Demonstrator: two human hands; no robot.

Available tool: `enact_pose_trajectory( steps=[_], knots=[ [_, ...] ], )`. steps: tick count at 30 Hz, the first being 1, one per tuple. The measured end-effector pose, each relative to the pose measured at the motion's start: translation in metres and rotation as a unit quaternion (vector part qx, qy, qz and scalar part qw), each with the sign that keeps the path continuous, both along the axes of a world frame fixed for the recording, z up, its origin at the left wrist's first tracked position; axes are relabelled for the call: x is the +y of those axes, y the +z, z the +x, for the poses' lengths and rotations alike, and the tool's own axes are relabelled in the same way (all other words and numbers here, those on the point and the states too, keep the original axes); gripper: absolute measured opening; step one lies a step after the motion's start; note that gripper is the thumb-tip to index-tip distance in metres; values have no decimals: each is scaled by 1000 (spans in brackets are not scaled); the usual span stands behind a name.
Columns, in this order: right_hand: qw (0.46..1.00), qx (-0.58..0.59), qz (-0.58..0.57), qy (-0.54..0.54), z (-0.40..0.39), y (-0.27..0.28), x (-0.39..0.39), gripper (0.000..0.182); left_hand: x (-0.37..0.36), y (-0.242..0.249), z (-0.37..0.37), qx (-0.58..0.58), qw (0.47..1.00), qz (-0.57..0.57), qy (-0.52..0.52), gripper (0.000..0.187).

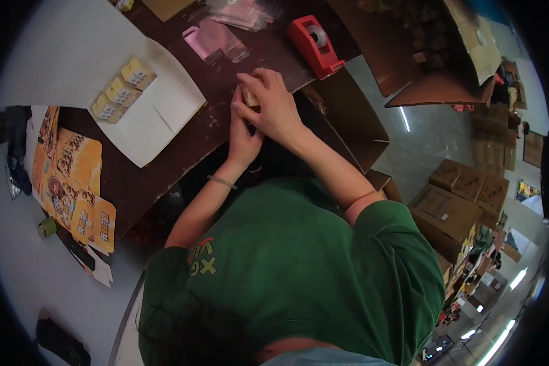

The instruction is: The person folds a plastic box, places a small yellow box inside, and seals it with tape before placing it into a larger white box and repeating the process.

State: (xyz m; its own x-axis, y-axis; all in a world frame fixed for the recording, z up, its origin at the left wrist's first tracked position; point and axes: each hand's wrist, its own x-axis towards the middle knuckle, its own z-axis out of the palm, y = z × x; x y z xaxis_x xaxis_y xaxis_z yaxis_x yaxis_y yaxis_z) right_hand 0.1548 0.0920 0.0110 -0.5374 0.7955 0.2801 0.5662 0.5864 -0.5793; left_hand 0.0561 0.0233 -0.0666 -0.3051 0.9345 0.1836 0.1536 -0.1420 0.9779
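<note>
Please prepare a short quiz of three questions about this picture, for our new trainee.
1. What colour is the tape dispenser?
2. What is between the fingers of the left hand and right hand?
A. a cup
B. a small object
C. scissors
3. True or false: the small yellow boxes rest on white cardboard.

Key: 1. Red. 2. B. 3. True.

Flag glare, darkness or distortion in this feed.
Head view: strong fisheye curve, black corners; head view: lower-right lamps burn white, and a bright streak glints on the floor; head view: the open carton is dim inside; head view: the hands are readable, but mostly hide the small item.
</note>
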Motion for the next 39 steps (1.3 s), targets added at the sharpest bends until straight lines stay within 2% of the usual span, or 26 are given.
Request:
enact_pose_trajectory(
  steps=[1, 2, 4, 5, 7, 8, 11, 12, 14, 15, 16, 18, 19, 22, 25, 26, 29, 30, 33, 34, 35, 37, 39],
  knots=[
    [999, 5, -8, 50, 11, -6, 20, 66, 0, 4, -6, 16, 999, -7, -40, 65],
    [989, 1, -2, 146, 23, -13, 40, 66, 3, 10, -15, -220, 972, -39, -68, 63],
    [962, 57, -96, 251, 31, -2, 61, 69, 33, 27, -26, -169, 981, -52, -84, 67],
    [960, 66, -94, 255, 34, -1, 64, 73, 52, 30, -27, -123, 986, -39, -104, 69],
    [972, 4, 31, 232, 42, -1, 78, 75, 84, 31, -31, -129, 972, -20, -197, 76],
    [971, -27, 94, 219, 47, 2, 85, 77, 96, 32, -31, -147, 964, -46, -219, 75],
    [988, -33, 112, 104, 88, 20, 89, 77, 118, 37, -36, -54, 952, -121, -277, 71],
    [993, 18, 113, 30, 106, 23, 91, 60, 121, 40, -28, -10, 958, -96, -271, 59],
    [989, 86, -29, -118, 146, -1, 104, 41, 132, 28, -14, 10, 958, -43, -282, 51],
    [985, 59, -45, -157, 155, -6, 109, 28, 137, 29, -6, 20, 957, -18, -289, 48],
    [979, 94, -111, -141, 159, -13, 113, 28, 137, 29, 8, -65, 956, -19, -286, 42],
    [951, 165, -239, -108, 163, -27, 118, 27, 146, 30, 29, -99, 944, -40, -312, 42],
    [959, 170, -200, -103, 162, -33, 121, 25, 151, 30, 36, -118, 938, -49, -322, 42],
    [947, 184, -220, -145, 159, -21, 113, 20, 160, 32, 36, -57, 937, -53, -341, 44],
    [977, 75, 48, -195, 152, -12, 89, 15, 160, 34, 34, -35, 937, -59, -343, 46],
    [974, 97, 44, -200, 152, -10, 79, 13, 160, 34, 34, -32, 936, -65, -344, 46],
    [920, 215, -227, -235, 155, 2, 60, 14, 159, 35, 35, -24, 941, -58, -333, 47],
    [895, 278, -280, -207, 161, -22, 65, 13, 159, 35, 35, -27, 940, -56, -336, 46],
    [877, 255, -346, -216, 168, -71, 78, 13, 159, 34, 36, -40, 938, -53, -340, 44],
    [854, 289, -387, -193, 167, -76, 73, 13, 157, 33, 37, -48, 940, -54, -332, 44],
    [839, 348, -382, -170, 166, -81, 66, 13, 154, 32, 36, -56, 943, -57, -323, 43],
    [799, 459, -371, -117, 153, -61, 48, 12, 147, 34, 36, -89, 955, -59, -276, 42],
    [809, 457, -360, -84, 134, -27, 37, 11, 137, 33, 35, -127, 958, -69, -246, 40]
  ],
)
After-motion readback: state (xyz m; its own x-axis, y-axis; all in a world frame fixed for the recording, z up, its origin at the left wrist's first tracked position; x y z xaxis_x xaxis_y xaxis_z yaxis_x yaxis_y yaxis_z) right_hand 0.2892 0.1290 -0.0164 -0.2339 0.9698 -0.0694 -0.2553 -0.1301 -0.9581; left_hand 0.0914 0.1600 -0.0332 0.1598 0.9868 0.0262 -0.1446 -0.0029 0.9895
